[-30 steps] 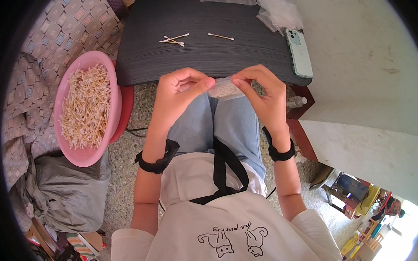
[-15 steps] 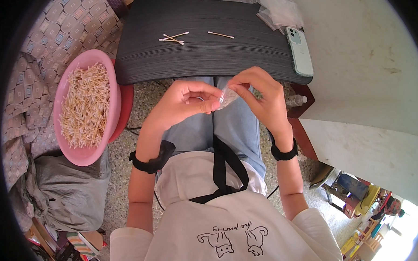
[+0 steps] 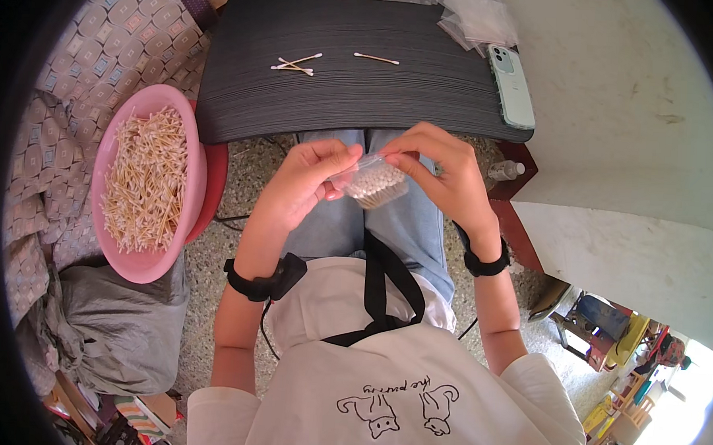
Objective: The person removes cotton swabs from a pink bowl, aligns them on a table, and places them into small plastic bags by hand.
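Observation:
Over my lap, in front of the table's near edge, I hold a small clear plastic bag (image 3: 380, 184) packed with cotton swabs. The white tips show in the bag's middle and the sticks at its lower part. My left hand (image 3: 309, 177) pinches the bag's left upper corner between thumb and fingers. At the right end of the top edge, my right hand (image 3: 442, 167) grips with thumb and fingertips. On the dark table, two crossed cotton swabs (image 3: 297, 63) lie to the left, and a single cotton swab (image 3: 376, 59) lies right of them.
To my left a pink basin (image 3: 199, 192) full of loose cotton swabs rests on a red stool (image 3: 214, 192). The dark table (image 3: 338, 102) carries a phone (image 3: 512, 88) and clear plastic bags (image 3: 481, 21) at its right. A plastic bottle (image 3: 503, 171) stands below by the wall.
The bag has turned so its broad side and the swabs inside now show. My left hand has shifted slightly left, and my right hand lies along the bag's top edge.

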`<state>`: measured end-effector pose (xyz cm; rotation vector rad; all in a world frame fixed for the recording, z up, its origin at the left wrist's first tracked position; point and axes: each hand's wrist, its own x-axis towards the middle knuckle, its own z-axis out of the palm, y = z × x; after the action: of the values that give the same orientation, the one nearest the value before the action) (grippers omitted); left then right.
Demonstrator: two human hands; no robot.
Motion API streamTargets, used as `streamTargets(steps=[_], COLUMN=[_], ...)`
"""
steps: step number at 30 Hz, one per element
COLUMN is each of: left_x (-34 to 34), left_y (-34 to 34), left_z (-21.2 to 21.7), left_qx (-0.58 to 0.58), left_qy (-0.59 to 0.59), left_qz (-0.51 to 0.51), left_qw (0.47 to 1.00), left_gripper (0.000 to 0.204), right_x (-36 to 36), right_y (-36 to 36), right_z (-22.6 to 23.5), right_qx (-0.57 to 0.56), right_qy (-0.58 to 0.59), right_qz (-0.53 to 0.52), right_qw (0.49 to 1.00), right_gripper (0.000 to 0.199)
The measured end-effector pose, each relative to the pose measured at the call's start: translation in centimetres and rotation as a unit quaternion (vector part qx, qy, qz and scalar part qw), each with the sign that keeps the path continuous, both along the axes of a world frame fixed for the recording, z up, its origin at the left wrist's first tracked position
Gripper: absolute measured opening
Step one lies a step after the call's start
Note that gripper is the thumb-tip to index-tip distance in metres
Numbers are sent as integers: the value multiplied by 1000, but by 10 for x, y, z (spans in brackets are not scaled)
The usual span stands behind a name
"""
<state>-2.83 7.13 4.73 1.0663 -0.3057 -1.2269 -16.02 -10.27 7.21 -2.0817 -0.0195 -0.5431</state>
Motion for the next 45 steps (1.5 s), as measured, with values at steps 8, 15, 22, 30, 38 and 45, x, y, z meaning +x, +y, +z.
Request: streamTargets(steps=[8, 15, 22, 30, 38, 45], left_x=[-1, -13, -26, -21, -19, -14], left_y=[5, 7, 4, 8, 1, 11], left_z=[-7, 5, 15, 9, -9, -9], left_qx=[-28, 15, 65, 82, -86, -61], left_qy=[131, -56, -305, -389, -428, -404], left_qz=[-91, -88, -3, 61, 191, 133], left_qw=[987, 994, 950, 915, 879, 903], left_gripper=[18, 18, 6, 15, 15, 9], right_x=[0, 2, -1, -2, -3, -7], right_y=[1, 0, 5, 11, 13, 14], right_z=[0, -3, 0, -8, -9, -9], right_qx=[-20, -38, -94, -127, 94, 208], right_qy=[-27, -42, -5, -8, 42, 63], right_qz=[16, 31, -17, -21, -86, -102], right_qw=[999, 998, 995, 992, 991, 971], right_gripper=[13, 11, 9, 7, 10, 11])
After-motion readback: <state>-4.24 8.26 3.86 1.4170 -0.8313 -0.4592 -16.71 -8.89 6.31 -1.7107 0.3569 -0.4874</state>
